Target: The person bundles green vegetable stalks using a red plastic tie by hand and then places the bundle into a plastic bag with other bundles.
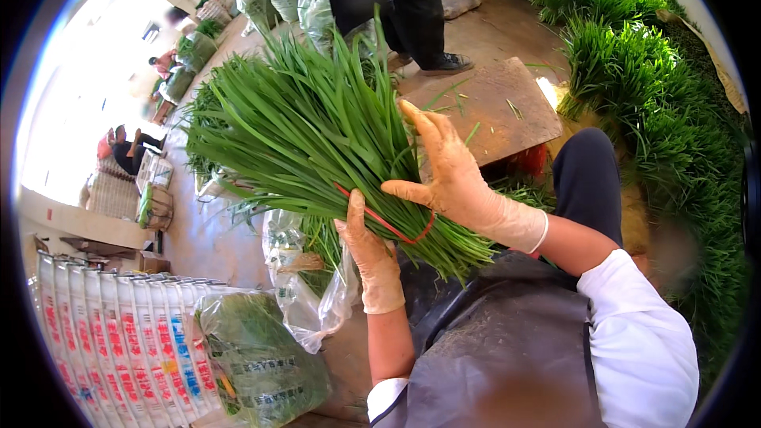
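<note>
A big bunch of green garlic chives [309,135] lies tilted in front of me, leaf tips toward the upper left and cut ends toward my lap. A red band [424,235] circles it near the cut ends. My left hand [374,265], in a pale glove, grips the bunch from its lower side near the band; part of its fingers is hidden behind the stems. On the other side, my gloved right hand [460,182] is open, thumb and fingers spread, with the thumb tip against the leaves by the band.
A board-topped stand [507,107] with leaf scraps is beyond my right hand. Heaped chives [634,87] line the right side. Clear bags [309,269], a bagged bundle [265,357] and white stacked packaging [127,333] sit at left. A person in dark trousers [404,0] stands ahead.
</note>
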`<state>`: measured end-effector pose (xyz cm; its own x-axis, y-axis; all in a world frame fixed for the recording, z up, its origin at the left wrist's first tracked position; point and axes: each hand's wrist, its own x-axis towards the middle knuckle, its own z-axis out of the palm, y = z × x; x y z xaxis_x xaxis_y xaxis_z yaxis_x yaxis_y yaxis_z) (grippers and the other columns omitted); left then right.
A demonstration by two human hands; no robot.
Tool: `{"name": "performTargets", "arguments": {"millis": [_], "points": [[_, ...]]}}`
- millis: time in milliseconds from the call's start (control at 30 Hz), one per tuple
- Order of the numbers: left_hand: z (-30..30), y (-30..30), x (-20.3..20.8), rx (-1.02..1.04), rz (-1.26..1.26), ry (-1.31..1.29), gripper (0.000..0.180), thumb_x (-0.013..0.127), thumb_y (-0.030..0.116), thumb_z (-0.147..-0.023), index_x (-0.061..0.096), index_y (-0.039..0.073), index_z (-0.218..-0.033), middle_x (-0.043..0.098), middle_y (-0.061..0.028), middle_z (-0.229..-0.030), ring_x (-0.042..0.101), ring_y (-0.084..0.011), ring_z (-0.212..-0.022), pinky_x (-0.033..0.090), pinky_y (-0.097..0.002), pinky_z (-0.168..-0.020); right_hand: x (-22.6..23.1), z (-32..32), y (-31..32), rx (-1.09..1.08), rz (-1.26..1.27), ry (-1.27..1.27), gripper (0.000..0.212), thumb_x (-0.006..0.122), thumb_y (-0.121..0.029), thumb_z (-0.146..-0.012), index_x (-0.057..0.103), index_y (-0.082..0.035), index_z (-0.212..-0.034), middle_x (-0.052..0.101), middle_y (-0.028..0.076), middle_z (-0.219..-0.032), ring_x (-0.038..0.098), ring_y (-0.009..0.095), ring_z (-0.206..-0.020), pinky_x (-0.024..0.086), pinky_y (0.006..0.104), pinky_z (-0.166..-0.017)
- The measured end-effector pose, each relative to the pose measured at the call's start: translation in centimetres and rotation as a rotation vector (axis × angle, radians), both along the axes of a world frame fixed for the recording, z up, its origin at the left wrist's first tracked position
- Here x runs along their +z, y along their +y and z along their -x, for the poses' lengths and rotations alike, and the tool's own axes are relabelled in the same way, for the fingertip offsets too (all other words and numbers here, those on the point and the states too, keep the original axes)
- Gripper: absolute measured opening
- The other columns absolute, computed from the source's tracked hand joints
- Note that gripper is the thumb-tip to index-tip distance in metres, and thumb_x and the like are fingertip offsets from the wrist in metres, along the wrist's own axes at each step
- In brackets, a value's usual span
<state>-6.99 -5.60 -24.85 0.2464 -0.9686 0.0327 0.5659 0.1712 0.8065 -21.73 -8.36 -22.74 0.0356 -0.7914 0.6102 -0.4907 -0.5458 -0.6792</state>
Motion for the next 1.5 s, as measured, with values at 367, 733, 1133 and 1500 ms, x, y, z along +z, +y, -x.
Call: {"name": "performTargets", "arguments": {"millis": [367,733,1133,1500], "points": [[2.5,0.3,-0.7,0.082,0.015,-0.117,0.046,0.059,0.023,-0.091,0.048,0.001,-0.131,0.06,-0.0104,-0.117,0.062,-0.0209,-0.102,0.053,-0.0348,-0.087,-0.8,2.2,0.3,0.428,-0.507,-0.605,0.015,0.067,-0.015,-0.087,0.064,-0.003,-0.095,0.061,0.004,-0.082,0.053,0.01,-0.066,0.044,0.0236,-0.062],[3.1,0.6,-1.3,0.112,0.003,-0.125,0.05,0.061,0.012,-0.089,0.043,-0.002,-0.134,0.055,-0.0125,-0.124,0.057,-0.0214,-0.109,0.048,-0.0368,-0.095,-1.0,2.9,0.0,0.563,-0.767,-0.734,0.033,0.07,-0.02,-0.087,0.058,-0.003,-0.113,0.054,-0.005,-0.077,0.048,0.005,-0.067,0.038,0.0201,-0.059],[2.7,0.3,-2.0,0.144,-0.013,-0.126,0.043,0.058,0.009,-0.09,0.047,-0.003,-0.13,0.057,-0.0124,-0.119,0.06,-0.021,-0.104,0.051,-0.0347,-0.089,-3.6,1.5,0.4,0.349,-0.165,-0.323,0.02,0.075,-0.018,-0.081,0.066,-0.005,-0.093,0.056,0.005,-0.083,0.056,0.017,-0.078,0.046,0.0303,-0.067],[2.4,1.1,-2.0,0.163,0.019,-0.083,0.047,0.065,0.011,-0.086,0.047,0.001,-0.128,0.056,-0.0081,-0.12,0.055,-0.0197,-0.108,0.046,-0.0349,-0.095,-0.9,3.1,-0.7,0.663,-0.615,-0.494,0.02,0.065,-0.019,-0.089,0.069,-0.003,-0.101,0.051,-0.004,-0.062,0.042,0.003,-0.055,0.034,0.0222,-0.05]]}}
